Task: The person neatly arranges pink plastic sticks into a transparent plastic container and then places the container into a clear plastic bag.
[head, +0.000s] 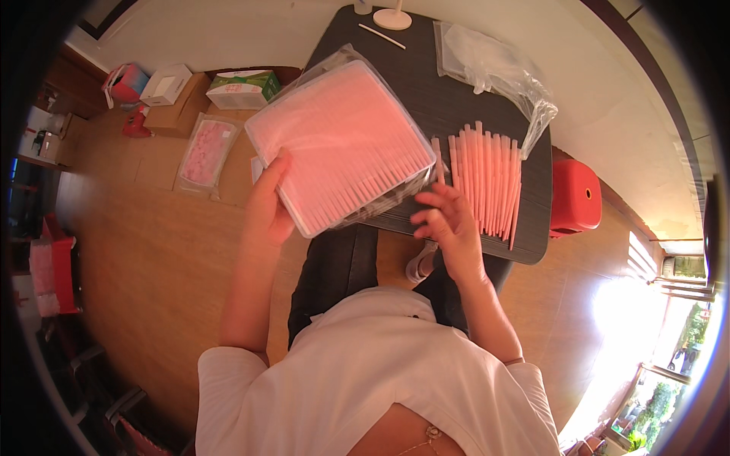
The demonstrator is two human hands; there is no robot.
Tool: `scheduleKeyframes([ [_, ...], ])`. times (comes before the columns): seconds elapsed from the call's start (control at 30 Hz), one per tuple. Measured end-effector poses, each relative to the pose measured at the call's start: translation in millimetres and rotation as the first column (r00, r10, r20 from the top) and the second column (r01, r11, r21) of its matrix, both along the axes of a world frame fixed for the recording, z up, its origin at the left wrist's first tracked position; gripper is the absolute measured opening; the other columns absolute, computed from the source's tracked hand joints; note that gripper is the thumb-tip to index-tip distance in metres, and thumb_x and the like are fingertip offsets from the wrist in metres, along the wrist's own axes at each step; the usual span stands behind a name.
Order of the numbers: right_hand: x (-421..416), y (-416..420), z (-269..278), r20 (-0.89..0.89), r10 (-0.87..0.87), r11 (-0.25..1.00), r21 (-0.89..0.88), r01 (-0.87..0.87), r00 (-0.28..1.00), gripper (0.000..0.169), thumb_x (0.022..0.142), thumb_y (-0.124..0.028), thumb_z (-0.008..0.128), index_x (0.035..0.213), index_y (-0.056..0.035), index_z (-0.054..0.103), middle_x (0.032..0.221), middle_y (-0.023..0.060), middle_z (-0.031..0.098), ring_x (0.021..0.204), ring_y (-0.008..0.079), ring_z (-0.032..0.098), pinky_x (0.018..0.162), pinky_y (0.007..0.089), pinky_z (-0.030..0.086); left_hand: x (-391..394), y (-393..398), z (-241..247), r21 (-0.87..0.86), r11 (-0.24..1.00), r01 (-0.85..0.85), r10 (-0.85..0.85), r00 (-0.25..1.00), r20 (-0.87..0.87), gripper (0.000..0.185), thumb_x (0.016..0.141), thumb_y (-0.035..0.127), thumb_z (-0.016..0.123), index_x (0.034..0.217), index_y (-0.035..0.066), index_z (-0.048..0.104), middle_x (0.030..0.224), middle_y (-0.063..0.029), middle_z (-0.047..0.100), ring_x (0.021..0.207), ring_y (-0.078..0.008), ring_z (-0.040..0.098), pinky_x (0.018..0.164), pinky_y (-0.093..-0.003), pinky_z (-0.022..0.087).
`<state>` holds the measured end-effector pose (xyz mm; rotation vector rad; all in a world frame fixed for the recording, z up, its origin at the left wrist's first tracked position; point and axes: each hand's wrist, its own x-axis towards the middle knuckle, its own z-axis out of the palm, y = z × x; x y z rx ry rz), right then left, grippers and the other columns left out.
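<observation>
My left hand (275, 202) grips the near left edge of a flat, clear plastic case (342, 142) packed with a row of slim pink tubes or sticks. The case is held tilted above the dark table (399, 80). Clear plastic film (388, 196) shows beneath and behind it. Just off the case's right corner, my right hand (450, 225) has its fingers loosely bent and apart, with nothing visible in them. To the right, a loose layer of similar pink sticks (485, 176) lies side by side on the table. One stick (438, 159) is partly hidden beside the case.
Crumpled clear plastic bags (490, 57) lie at the table's far right. A white round stand base (392, 19) and a white stick (382, 36) are at the far end. A red stool (576, 196) stands right; a bagged pink item (206, 153) and boxes (242, 89) are left.
</observation>
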<state>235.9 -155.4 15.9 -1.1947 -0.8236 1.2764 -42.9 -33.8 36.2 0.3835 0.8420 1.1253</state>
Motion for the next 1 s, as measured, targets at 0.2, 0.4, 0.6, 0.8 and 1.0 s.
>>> scheduleKeyframes([
  [0.2,7.8,12.7,6.1,-0.07,0.141,0.985,-0.091,-0.148,0.987,0.055,0.111,-0.024,0.063,0.154,0.005,0.045,0.125,0.0125,0.072,0.111,0.0153,0.067,0.088,0.0303,0.058,-22.4,6.2,-21.7,-0.032,0.982,0.185,-0.187,0.98,-0.071,0.062,0.108,0.04,0.067,0.151,-0.002,0.052,0.145,-0.016,0.065,0.131,-0.0281,0.066,0.107,-0.046,0.058],
  [0.4,-18.3,20.2,-14.4,-0.314,0.051,0.987,-0.128,-0.095,0.948,0.043,0.111,-0.024,0.064,0.144,0.0013,0.055,0.117,0.0049,0.072,0.097,0.0074,0.066,0.074,0.024,0.054,-14.5,-18.2,-17.8,0.38,0.876,0.297,-0.445,0.801,0.401,0.089,0.101,0.06,0.069,0.159,-0.002,0.041,0.157,-0.0148,0.056,0.141,-0.0274,0.059,0.117,-0.045,0.051],
  [0.6,-24.4,25.2,-23.6,-0.226,0.047,0.98,-0.179,-0.089,0.973,0.045,0.112,-0.024,0.064,0.147,0.0024,0.052,0.126,0.0088,0.068,0.101,0.011,0.068,0.081,0.0296,0.059,5.0,-55.9,-35.4,0.198,0.887,0.417,-0.44,0.893,0.091,0.054,0.107,0.018,0.065,0.151,-0.007,0.046,0.151,-0.0163,0.058,0.139,-0.0273,0.06,0.125,-0.0503,0.044],
  [0.8,-27.5,16.7,10.2,0.792,-0.098,0.986,0.157,-0.047,0.603,0.065,0.096,-0.02,0.08,0.15,0.0002,0.052,0.145,0.0161,0.055,0.126,0.0303,0.06,0.101,0.0466,0.054,-4.9,-62.6,-61.2,0.105,0.939,0.329,-0.345,0.901,0.263,0.026,0.106,0.001,0.054,0.128,-0.011,0.061,0.135,-0.0162,0.068,0.131,-0.0273,0.066,0.125,-0.0501,0.046],
  [1.0,-55.8,22.0,24.7,0.947,-0.239,0.862,0.309,-0.402,0.216,0.068,0.075,-0.025,0.088,0.137,-0.0082,0.065,0.145,0.0098,0.056,0.135,0.0349,0.05,0.109,0.0485,0.043,-5.8,-71.0,-66.8,0.073,0.925,0.373,-0.378,0.88,0.288,0.026,0.106,0.001,0.053,0.128,-0.012,0.061,0.135,-0.019,0.068,0.131,-0.0298,0.066,0.122,-0.05,0.048],
])
